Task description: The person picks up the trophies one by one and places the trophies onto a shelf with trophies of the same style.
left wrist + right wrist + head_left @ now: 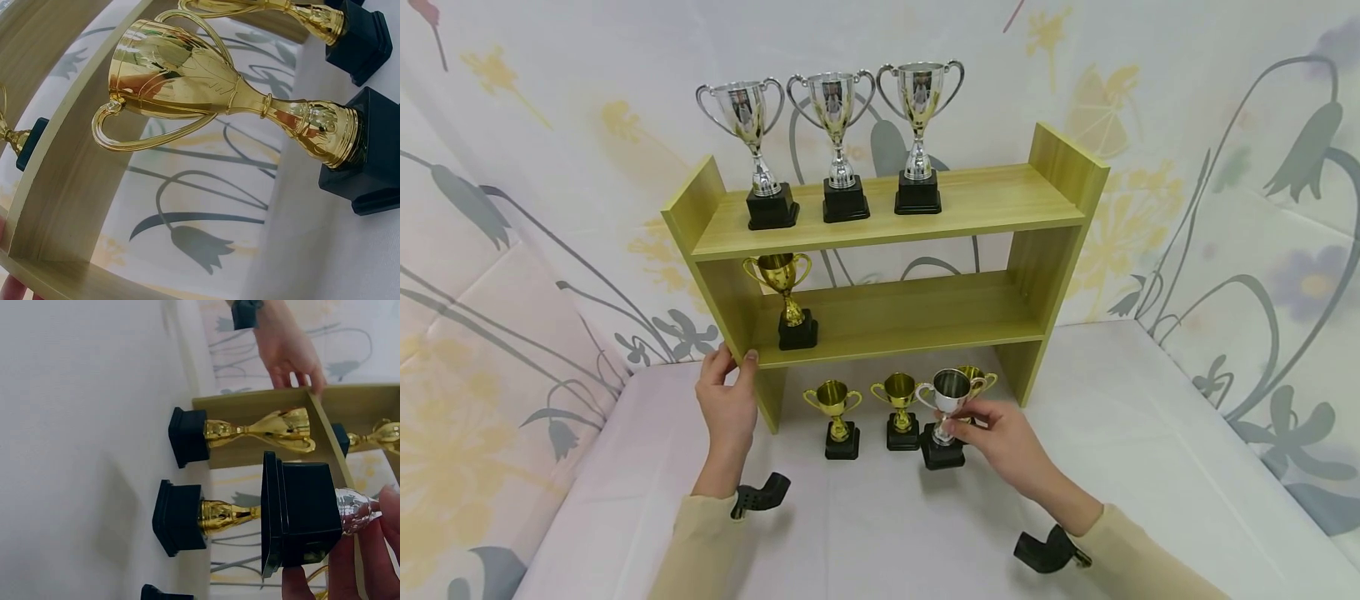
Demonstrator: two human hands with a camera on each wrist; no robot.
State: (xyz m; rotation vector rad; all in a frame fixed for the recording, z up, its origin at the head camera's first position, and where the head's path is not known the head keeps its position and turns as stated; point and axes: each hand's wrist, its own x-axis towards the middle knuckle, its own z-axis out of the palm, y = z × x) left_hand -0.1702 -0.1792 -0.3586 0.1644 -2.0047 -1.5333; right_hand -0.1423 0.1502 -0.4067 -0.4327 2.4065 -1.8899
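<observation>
I'm holding the silver trophy cup (948, 407) in front of the wooden shelf (917, 312), right hand (1002, 437) closed in a pinch on its stem, left hand (727, 404) gripping the shelf's left panel. I'm judging a level base and handles clear of the gold trophy cup (972, 372) just behind as key. Right wrist view is showing the black base (306, 512) hanging clear of the white tablecloth (69, 425), which head view is leaving unclear.
</observation>
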